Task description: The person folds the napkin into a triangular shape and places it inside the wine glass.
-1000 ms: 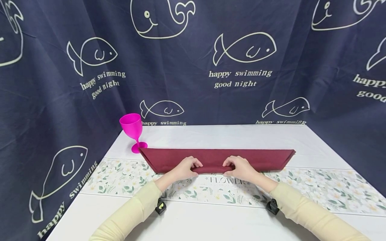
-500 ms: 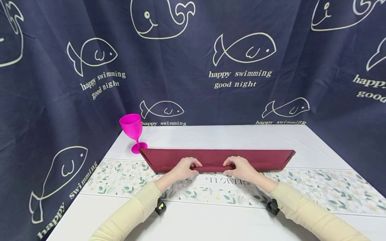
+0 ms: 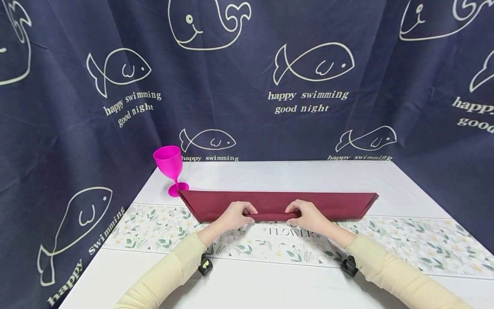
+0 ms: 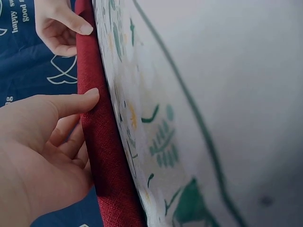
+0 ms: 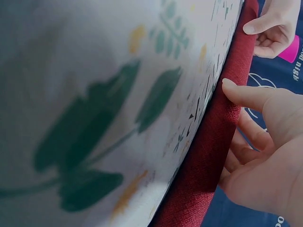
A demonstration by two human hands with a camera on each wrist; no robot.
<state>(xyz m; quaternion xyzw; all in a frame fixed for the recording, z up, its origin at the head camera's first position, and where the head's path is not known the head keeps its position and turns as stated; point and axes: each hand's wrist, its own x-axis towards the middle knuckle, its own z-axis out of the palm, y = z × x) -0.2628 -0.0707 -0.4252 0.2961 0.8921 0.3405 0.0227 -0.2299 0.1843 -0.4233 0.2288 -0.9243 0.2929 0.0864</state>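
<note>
A long, dark red cloth (image 3: 270,201) is being held by its near edge at the middle of the table, its slanted ends being spread out to both sides. The edge is being pinched at one place by the left hand (image 3: 237,214) and, a little farther to the right, by the right hand (image 3: 306,214), a short stretch of red being left between them. In both wrist views the thumbs are being laid on the near face of the rounded edge, while the other fingers are being kept curled behind it; their tips are being partly hidden by the fabric. Part of a floral band (image 3: 401,236) is being covered by the cloth, and the printed word FLOWER (image 3: 292,232) is being shown just in front of it. By the far left corner of the cloth, a pink goblet (image 3: 168,161) is being supported upright on its foot; whether the two are touching cannot be told. A cream sleeve (image 3: 397,268) is being worn on each arm, and a black device (image 3: 206,265) is being carried under each wrist. The background is being filled by a navy curtain (image 3: 239,103) with white fish outlines.
</note>
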